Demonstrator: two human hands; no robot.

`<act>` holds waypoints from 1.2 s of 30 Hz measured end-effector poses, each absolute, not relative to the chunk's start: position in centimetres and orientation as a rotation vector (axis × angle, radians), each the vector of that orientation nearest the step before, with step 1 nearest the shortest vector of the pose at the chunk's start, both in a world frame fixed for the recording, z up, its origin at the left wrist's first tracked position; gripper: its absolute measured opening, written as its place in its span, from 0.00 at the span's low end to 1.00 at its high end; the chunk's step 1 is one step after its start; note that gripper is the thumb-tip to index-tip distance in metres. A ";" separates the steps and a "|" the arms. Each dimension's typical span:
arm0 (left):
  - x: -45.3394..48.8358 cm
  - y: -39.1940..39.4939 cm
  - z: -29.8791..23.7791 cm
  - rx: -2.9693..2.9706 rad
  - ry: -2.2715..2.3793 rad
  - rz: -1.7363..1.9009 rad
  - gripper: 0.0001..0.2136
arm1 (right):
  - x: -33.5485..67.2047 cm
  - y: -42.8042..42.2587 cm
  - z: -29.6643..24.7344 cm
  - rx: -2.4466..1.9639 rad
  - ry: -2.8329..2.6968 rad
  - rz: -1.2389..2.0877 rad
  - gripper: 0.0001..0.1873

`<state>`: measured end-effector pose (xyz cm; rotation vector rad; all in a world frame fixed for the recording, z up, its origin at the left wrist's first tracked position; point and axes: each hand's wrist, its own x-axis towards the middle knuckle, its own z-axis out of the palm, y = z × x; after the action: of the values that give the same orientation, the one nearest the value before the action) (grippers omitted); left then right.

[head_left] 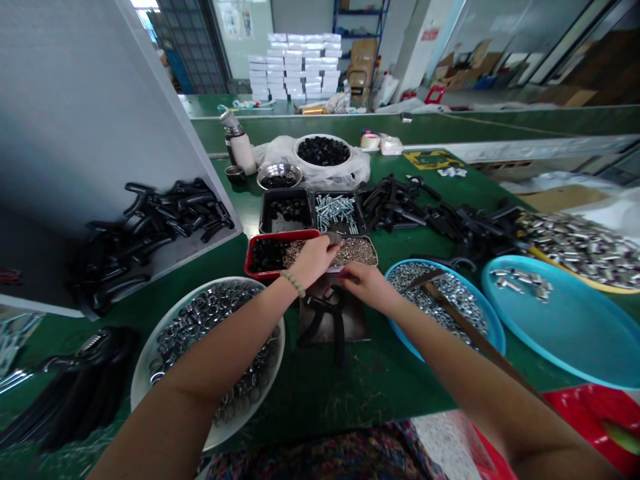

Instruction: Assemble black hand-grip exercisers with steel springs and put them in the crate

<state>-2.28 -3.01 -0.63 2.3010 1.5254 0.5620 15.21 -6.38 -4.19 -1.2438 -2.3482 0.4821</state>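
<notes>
My left hand [315, 260], with a bead bracelet [293, 283] at its wrist, pinches a small dark part [334, 238] above a metal tray of brass-coloured small bits [355, 252]. My right hand [365, 287] reaches in beside it, fingertips at that tray's front edge. Whether it holds anything is hidden. To the left sits a red tray [280, 235] of black parts and brass bits. A black clamp-like part [325, 320] lies on a dark mat [355, 320] below my hands.
A white bowl of steel rings [143, 353] sits left of my arm, a blue plate of nuts [495, 333] right. A brown strip [465, 320] lies across that plate. Black handles [155, 227] are heaped on a white panel. A black tray of screws [337, 213] stands ahead.
</notes>
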 end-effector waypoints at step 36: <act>-5.9 -13.8 -5.9 2.677 1.356 0.263 0.11 | 31.5 -16.1 -5.6 -2.314 -2.126 -0.137 0.23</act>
<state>-5.85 -13.79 -5.89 2.6772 1.3563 0.2634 31.51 -16.14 -5.64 -2.3136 -2.1259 -0.1373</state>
